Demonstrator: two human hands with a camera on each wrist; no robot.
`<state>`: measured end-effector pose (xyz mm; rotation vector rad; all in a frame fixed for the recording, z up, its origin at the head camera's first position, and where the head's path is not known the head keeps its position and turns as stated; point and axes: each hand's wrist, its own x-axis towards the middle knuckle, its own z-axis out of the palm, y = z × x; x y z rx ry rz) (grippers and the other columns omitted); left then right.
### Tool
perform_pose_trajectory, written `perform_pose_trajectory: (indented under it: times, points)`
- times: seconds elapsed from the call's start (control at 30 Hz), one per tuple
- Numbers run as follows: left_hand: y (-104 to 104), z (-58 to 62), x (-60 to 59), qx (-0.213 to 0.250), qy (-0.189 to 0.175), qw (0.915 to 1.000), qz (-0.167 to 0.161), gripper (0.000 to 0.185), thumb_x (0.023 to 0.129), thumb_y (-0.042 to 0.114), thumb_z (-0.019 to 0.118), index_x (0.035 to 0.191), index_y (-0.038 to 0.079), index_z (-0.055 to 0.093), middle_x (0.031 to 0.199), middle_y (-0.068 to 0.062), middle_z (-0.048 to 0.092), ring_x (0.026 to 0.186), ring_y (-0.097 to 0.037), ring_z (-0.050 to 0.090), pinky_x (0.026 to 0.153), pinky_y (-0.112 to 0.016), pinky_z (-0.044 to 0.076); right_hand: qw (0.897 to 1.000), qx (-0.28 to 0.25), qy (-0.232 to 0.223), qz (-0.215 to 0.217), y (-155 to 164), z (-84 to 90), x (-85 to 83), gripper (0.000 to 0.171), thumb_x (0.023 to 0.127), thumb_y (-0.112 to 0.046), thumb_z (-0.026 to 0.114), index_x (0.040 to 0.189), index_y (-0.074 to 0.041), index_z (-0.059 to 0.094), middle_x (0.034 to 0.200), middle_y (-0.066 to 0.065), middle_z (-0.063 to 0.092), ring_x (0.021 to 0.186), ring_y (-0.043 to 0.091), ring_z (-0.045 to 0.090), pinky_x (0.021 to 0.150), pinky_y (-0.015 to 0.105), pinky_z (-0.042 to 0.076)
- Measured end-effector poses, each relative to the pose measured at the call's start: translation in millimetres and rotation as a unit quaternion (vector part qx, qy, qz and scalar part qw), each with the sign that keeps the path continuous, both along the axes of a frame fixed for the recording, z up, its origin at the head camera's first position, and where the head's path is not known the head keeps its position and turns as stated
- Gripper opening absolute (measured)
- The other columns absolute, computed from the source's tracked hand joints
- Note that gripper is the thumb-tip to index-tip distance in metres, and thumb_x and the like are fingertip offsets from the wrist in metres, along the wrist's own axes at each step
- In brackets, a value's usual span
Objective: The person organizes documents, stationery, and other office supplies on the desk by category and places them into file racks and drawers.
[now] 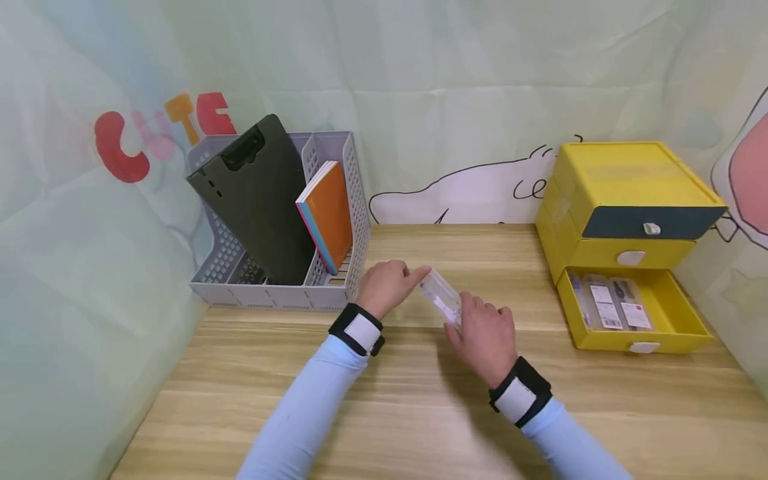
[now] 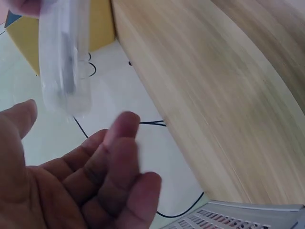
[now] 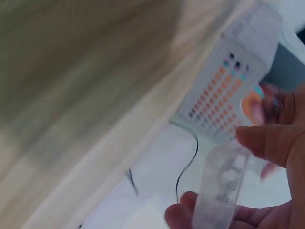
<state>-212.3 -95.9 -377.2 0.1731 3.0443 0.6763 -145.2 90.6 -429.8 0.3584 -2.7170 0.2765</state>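
Note:
Over the middle of the wooden table (image 1: 420,413), my right hand (image 1: 483,333) grips a small clear plastic case (image 1: 441,297) by its near end. The case slants up and away to the left. My left hand (image 1: 387,283) is at the case's far end with fingers loosely extended; I cannot tell whether a fingertip touches it. In the left wrist view the left hand's palm and fingers (image 2: 86,186) lie open below the clear case (image 2: 64,62), with a gap between them. In the right wrist view the case (image 3: 221,191) sits pinched between thumb and fingers (image 3: 271,143), blurred.
A grey desk organizer (image 1: 270,290) stands at back left, holding a dark clipboard (image 1: 255,193) and an orange notebook (image 1: 329,217). A yellow drawer cabinet (image 1: 624,193) stands at back right; its bottom drawer (image 1: 636,310) is pulled open with several packets inside.

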Motion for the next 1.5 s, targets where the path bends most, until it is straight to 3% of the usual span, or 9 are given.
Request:
perform_pose_trajectory:
  times: [0.37, 0.6, 0.7, 0.87, 0.97, 1.1, 1.2, 1.33, 1.5]
  points:
    - [-17, -13.4, -0.6, -0.082, 0.011, 0.9964, 0.016, 0.058, 0.095, 0.058, 0.056, 0.115, 0.005, 0.070, 0.102, -0.012, 0.073, 0.082, -0.025, 0.068, 0.064, -0.040, 0.052, 0.992, -0.060, -0.087, -0.073, 75, 29.4, -8.2, 0.050, 0.086, -0.035, 0.071, 0.099, 0.012, 0.061, 0.081, 0.024, 0.062, 0.064, 0.036, 0.058, 0.056, 0.051, 0.043]
    - [-19, -18.8, -0.4, -0.164, 0.012, 0.9864, 0.007, 0.061, 0.089, 0.056, 0.066, 0.123, 0.005, 0.067, 0.112, -0.017, 0.066, 0.103, -0.035, 0.063, 0.088, -0.053, 0.048, 0.980, -0.048, -0.148, -0.123, 115, 43.7, -7.6, 0.056, 0.087, -0.042, 0.065, 0.092, 0.013, 0.061, 0.082, 0.026, 0.055, 0.074, 0.041, 0.054, 0.061, 0.059, 0.045]
    - [-19, -19.4, 0.8, -0.184, 0.008, 0.9830, 0.001, 0.064, 0.084, 0.057, 0.071, 0.124, 0.006, 0.066, 0.114, -0.018, 0.063, 0.106, -0.035, 0.061, 0.089, -0.053, 0.047, 0.968, -0.040, -0.204, -0.141, 132, 50.5, -8.3, 0.059, 0.089, -0.045, 0.060, 0.096, 0.014, 0.060, 0.084, 0.027, 0.054, 0.078, 0.043, 0.052, 0.065, 0.061, 0.044]
    - [-19, -20.5, 1.9, -0.195, -0.007, 0.9807, -0.019, 0.072, 0.081, 0.057, 0.074, 0.131, 0.007, 0.062, 0.123, -0.019, 0.059, 0.117, -0.036, 0.054, 0.096, -0.057, 0.042, 0.945, -0.038, -0.279, -0.164, 166, 59.9, -5.0, 0.069, 0.093, -0.052, 0.052, 0.106, 0.017, 0.056, 0.084, 0.026, 0.054, 0.075, 0.040, 0.052, 0.060, 0.050, 0.044]
    - [-19, -21.7, 1.5, -0.189, -0.013, 0.9816, -0.024, 0.073, 0.082, 0.057, 0.074, 0.133, 0.007, 0.060, 0.128, -0.020, 0.057, 0.121, -0.036, 0.052, 0.099, -0.060, 0.039, 0.934, -0.056, -0.308, -0.171, 189, 63.6, -2.4, 0.069, 0.095, -0.052, 0.050, 0.101, 0.017, 0.055, 0.078, 0.022, 0.054, 0.070, 0.035, 0.052, 0.056, 0.042, 0.042]
    - [-18, -23.1, 0.6, -0.185, -0.012, 0.9824, -0.027, 0.073, 0.083, 0.057, 0.073, 0.134, 0.006, 0.059, 0.131, -0.022, 0.056, 0.123, -0.038, 0.051, 0.100, -0.062, 0.038, 0.918, -0.065, -0.334, -0.203, 214, 66.3, -3.0, 0.069, 0.095, -0.052, 0.048, 0.094, 0.017, 0.057, 0.073, 0.019, 0.056, 0.068, 0.033, 0.053, 0.057, 0.041, 0.043]
    - [-18, -23.3, 0.5, -0.186, -0.009, 0.9820, -0.028, 0.073, 0.084, 0.058, 0.071, 0.133, 0.005, 0.060, 0.130, -0.022, 0.057, 0.122, -0.038, 0.052, 0.099, -0.062, 0.039, 0.903, -0.029, -0.343, -0.256, 227, 65.8, -6.3, 0.075, 0.096, -0.056, 0.046, 0.094, 0.018, 0.059, 0.075, 0.022, 0.057, 0.072, 0.037, 0.054, 0.065, 0.049, 0.046]
    - [-18, -24.1, 1.0, -0.190, -0.010, 0.9814, -0.027, 0.072, 0.085, 0.059, 0.069, 0.133, 0.006, 0.060, 0.127, -0.021, 0.058, 0.120, -0.037, 0.053, 0.098, -0.059, 0.041, 0.881, 0.026, -0.343, -0.325, 236, 62.8, -12.4, 0.079, 0.097, -0.055, 0.044, 0.103, 0.023, 0.055, 0.091, 0.036, 0.055, 0.089, 0.047, 0.054, 0.092, 0.063, 0.042]
    - [-18, -25.7, 2.5, -0.187, -0.012, 0.9817, -0.033, 0.070, 0.087, 0.057, 0.068, 0.133, 0.006, 0.060, 0.127, -0.020, 0.058, 0.120, -0.036, 0.054, 0.097, -0.056, 0.043, 0.875, 0.030, -0.322, -0.359, 242, 54.8, -17.9, 0.078, 0.098, -0.049, 0.043, 0.108, 0.028, 0.046, 0.106, 0.044, 0.043, 0.106, 0.056, 0.045, 0.103, 0.068, 0.032]
